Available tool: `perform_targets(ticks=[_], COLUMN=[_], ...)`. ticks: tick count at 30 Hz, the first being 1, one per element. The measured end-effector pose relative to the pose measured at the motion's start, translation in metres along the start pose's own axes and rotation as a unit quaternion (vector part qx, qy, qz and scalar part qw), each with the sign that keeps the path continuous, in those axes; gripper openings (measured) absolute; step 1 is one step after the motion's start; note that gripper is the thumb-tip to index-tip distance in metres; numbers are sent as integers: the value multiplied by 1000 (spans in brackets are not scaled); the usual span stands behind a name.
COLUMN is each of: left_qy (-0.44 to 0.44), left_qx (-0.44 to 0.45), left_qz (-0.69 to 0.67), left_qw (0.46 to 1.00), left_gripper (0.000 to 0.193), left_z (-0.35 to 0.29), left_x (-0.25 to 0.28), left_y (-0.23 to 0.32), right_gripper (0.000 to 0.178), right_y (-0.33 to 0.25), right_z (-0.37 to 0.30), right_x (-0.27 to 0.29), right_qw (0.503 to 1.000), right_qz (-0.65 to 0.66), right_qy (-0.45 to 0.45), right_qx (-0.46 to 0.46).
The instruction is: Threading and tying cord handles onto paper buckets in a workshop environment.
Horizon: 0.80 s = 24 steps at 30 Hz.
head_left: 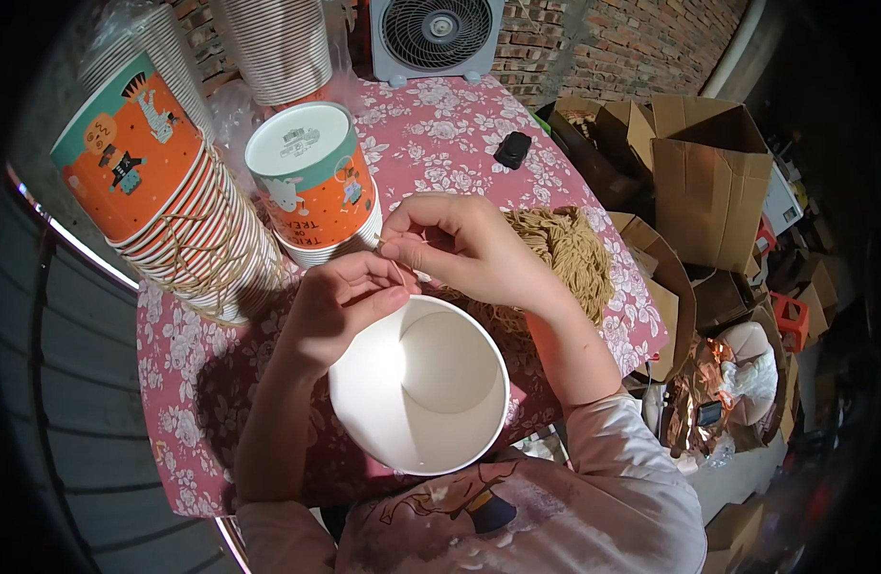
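A white-lined paper bucket stands at the table's near edge, its open mouth toward me. At its far rim my left hand is closed, with thumb and fingertips pinched together. My right hand pinches just above and right of it. A thin tan cord seems to run between the two sets of fingertips; its ends are hidden. Behind my right wrist lies a heap of tan cords. Beyond my hands is a short upside-down stack of orange and green printed paper buckets.
At left leans a tall stack of printed buckets with cords hanging on it. Wrapped stacks of white buckets stand behind, beside a grey fan. A small black object lies on the floral tablecloth. Cardboard boxes crowd the right.
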<state>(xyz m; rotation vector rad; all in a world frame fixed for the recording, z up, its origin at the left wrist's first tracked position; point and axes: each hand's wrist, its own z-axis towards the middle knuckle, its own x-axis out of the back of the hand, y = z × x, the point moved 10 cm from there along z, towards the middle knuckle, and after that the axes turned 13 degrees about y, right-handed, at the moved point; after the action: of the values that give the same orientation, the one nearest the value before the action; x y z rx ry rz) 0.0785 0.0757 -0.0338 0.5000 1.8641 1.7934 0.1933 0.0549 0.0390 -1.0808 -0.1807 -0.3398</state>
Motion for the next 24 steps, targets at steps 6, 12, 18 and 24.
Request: perform_targets(ticks=[6, 12, 18, 24], left_qy=[55, 120, 104, 60], left_qx=[-10, 12, -5, -9], left_qz=[43, -23, -33, -34], left_qw=[997, 992, 994, 998], left_gripper=[11, 20, 19, 19], left_z=[-2, 0, -2, -6], left_x=[9, 30, 27, 24], left_y=[5, 0, 7, 14], right_gripper=[13, 18, 17, 37], right_y=[-7, -13, -29, -55], right_z=[-3, -15, -23, -20], right_x=[3, 16, 15, 7], right_qw=[1000, 986, 966, 965], right_qz=[18, -105, -196, -176], right_qy=[-15, -126, -130, 27], right_qx=[-1, 4, 104, 191])
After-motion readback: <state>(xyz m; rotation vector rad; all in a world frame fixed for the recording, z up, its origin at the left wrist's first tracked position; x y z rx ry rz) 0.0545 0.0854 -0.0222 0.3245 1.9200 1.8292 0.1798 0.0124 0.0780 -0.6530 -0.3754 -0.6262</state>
